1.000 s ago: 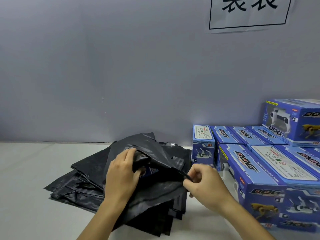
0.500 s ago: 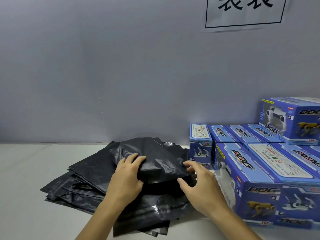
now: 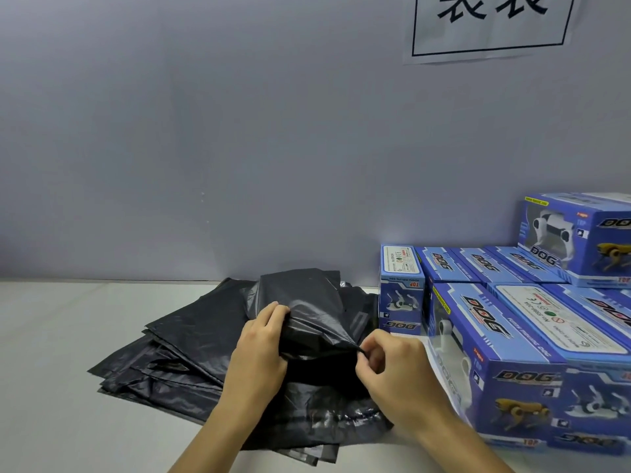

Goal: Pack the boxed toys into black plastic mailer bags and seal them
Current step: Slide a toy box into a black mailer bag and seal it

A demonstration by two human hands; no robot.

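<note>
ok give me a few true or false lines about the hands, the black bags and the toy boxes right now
1. Both hands grip the top black mailer bag. True: the left hand holds its left side and the right hand pinches its edge.
2. The blue toy boxes stand left of the bag pile. False: they stand to its right.
3. One toy box sits on top of other boxes at the back right. True.
4. The right hand holds a toy box. False: it pinches black plastic only.
5. The bag pile lies on the floor. False: it lies on the pale table.
</note>
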